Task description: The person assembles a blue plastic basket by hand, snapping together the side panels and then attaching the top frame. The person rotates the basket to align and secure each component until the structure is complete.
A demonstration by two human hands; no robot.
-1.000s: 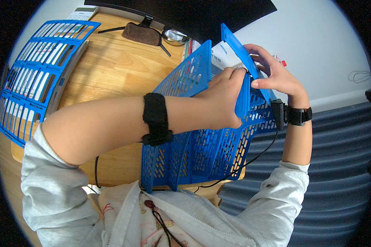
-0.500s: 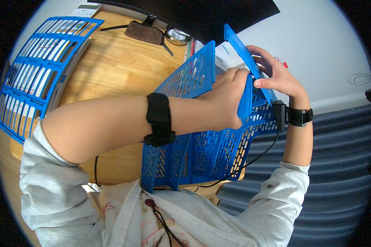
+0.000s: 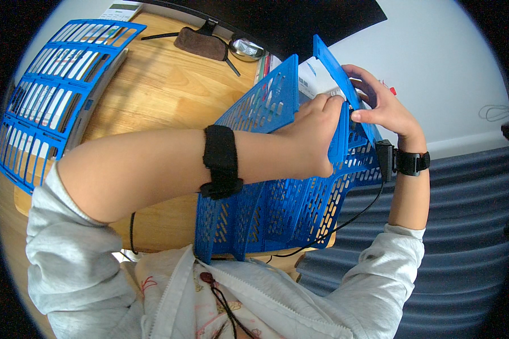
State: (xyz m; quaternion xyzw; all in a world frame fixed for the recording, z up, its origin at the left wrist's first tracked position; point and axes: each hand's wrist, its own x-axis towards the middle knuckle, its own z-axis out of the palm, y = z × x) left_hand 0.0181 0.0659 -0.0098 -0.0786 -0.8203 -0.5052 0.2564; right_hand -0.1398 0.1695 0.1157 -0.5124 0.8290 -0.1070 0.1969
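A blue perforated plastic file rack with upright dividers stands at the front of the wooden table, close to my body. My left hand reaches across it, fingers wrapped over one of its upright walls near the right end; the fingertips are hidden. At that same end, a blue plastic panel leans up and away from the rack. My right hand pinches this panel, thumb on the near side and fingers curled over the far edge. The panel's lower edge meets the rack, but I cannot tell whether it is joined.
Another blue slotted rack occupies the table's left side. A brown padded item with black straps and a round shiny dish lie at the back, before a black screen. A dark blue curtain hangs at right.
Almost everything holds still. The whole scene has shifted very slightly in view, while both hands keep the same grip on the rack and panel.
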